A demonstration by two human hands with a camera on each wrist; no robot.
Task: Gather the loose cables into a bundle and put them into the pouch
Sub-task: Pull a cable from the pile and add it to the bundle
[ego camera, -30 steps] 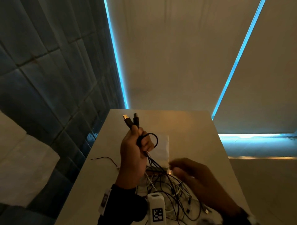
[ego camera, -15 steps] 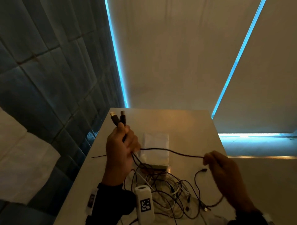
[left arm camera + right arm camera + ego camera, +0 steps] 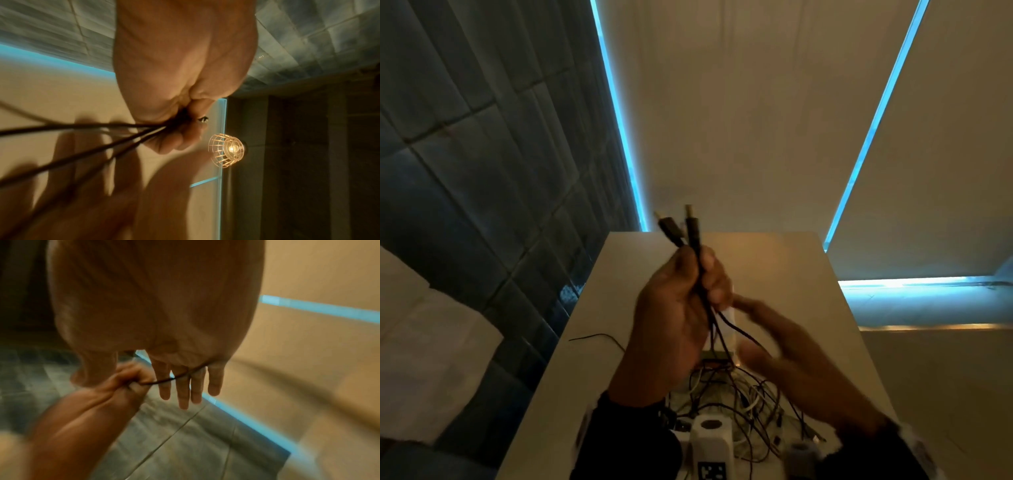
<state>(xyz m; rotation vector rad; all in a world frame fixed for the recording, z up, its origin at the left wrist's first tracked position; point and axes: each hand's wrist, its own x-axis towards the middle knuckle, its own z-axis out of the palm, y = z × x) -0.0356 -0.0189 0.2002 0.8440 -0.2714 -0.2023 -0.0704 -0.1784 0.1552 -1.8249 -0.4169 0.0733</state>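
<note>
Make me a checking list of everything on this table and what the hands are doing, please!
Surface: pale table, far half bare.
Job's things: black cables gripped in the left hand, two plugs sticking up; pale pouch mostly hidden behind the hands.
Clutter: white tagged device at the near edge.
Grippers: right hand blurred, fingers straight, a cable strand lying across them.
Cables: tangle of black and white cables on the table; one thin black wire trails left.
Surroundings: grey tiled wall, blue light strips, caged lamp.
</note>
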